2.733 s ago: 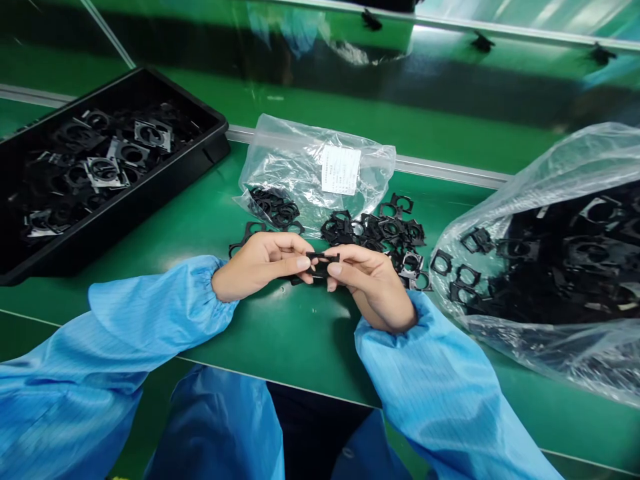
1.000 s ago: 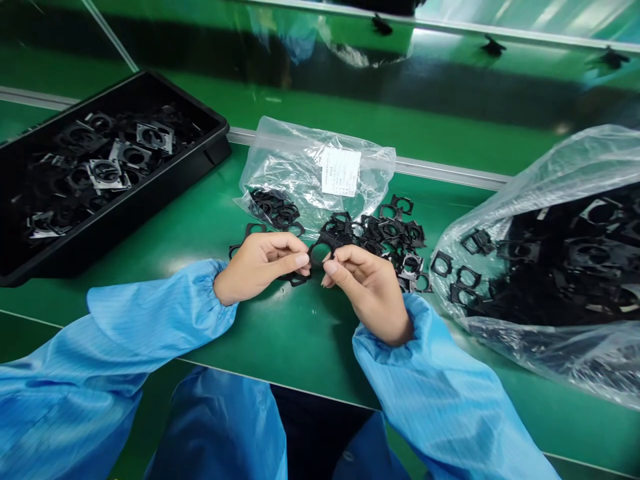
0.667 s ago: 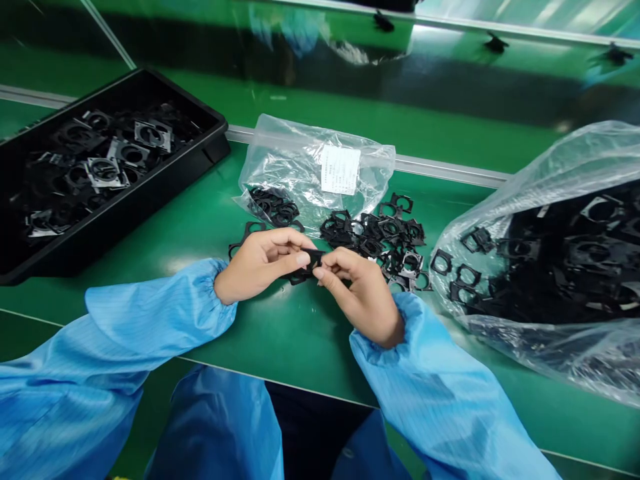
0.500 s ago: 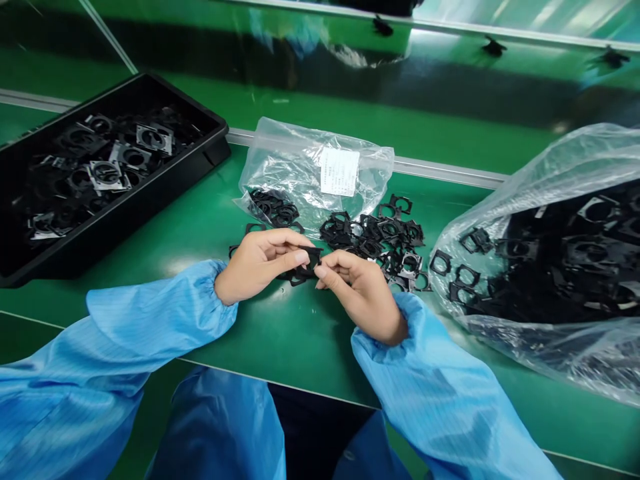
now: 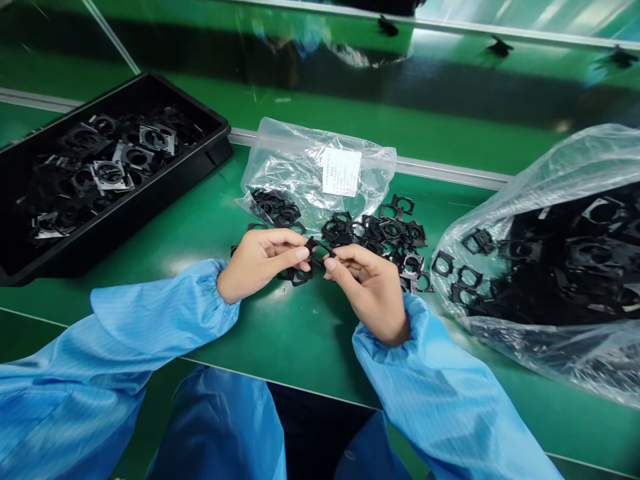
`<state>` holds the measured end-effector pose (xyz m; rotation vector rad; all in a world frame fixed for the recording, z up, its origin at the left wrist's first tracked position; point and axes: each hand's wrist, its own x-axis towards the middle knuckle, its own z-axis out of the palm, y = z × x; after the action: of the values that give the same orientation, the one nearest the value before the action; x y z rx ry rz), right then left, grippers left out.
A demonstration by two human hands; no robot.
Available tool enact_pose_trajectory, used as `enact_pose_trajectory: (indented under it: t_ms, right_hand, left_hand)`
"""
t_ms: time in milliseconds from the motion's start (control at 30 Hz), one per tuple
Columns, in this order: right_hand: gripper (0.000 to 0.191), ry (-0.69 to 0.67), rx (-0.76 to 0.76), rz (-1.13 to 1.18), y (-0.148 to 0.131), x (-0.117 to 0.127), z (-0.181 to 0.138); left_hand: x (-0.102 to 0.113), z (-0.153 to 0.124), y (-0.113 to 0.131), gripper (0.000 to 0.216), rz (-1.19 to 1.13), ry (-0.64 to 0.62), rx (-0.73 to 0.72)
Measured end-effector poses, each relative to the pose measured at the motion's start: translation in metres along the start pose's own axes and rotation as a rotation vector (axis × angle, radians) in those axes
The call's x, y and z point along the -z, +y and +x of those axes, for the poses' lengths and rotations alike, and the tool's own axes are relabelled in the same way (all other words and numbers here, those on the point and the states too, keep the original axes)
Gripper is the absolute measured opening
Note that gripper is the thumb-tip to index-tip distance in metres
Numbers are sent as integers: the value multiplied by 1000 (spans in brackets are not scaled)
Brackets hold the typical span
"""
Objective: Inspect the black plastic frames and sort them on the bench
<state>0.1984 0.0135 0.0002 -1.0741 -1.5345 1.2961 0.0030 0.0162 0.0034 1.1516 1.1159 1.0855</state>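
Note:
Between my two hands is a small black plastic frame [image 5: 321, 254] with a round opening, tilted up off the table. My left hand [image 5: 264, 261] pinches its left end between thumb and fingertips. At the right end, my right hand [image 5: 369, 287] grips it the same way. Just behind the hands lies a loose pile of similar black frames [image 5: 390, 230]. A smaller heap of thin black rings [image 5: 277, 208] sits at the mouth of a clear plastic bag [image 5: 300, 153] with a white label [image 5: 341, 171]. A few dark parts below my left hand are partly hidden.
A black tray [image 5: 165, 190] of black and silvery frames stands at the left on the green table [image 5: 280, 340]. To the right, a large clear bag [image 5: 500, 200] holds many black frames. A metal strip [image 5: 450, 173] runs along the table's back, before a glossy panel.
The black frame has turned between my fingers, so its round opening now shows. My right hand has shifted slightly right and its grip has moved to the frame's right end.

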Motion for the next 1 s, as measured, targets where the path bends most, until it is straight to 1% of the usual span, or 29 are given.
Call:
enact_pose_trajectory:
  t_ms: [67,167,267,400,500,667,767,867,1000]
  right_hand:
    - [18,30,48,-76,-1,1,-1]
    - [10,14,108,-144,-2,1,-2]
    - [13,-16,158,-220,-2,1,-3]
    - [14,-13,221,-316,-2,2,-3]
    - [16,-17,189,-295,-3,3,-3]
    - [20,-47,79,-202,-6,4,-4]
    - [22,-41,41,-165,-7,5,-4]
    - [20,-34,40,-121,-6,5,-3]
    - [23,-51,16,-25,-6,4,-2]
  left_hand:
    - [0,0,0,39,31,-7,-5]
    - [0,-1,-1,41,62,-9,-16]
    - [0,-1,-2,42,81,-15,-27]
    - [2,-1,-1,42,98,-49,-12]
    - [4,-1,0,42,104,-119,6]
    - [6,-1,2,42,88,-209,25]
    - [6,-1,3,40,93,-223,42]
    - [6,0,2,39,98,-215,69]
    - [8,0,1,43,35,-235,96]
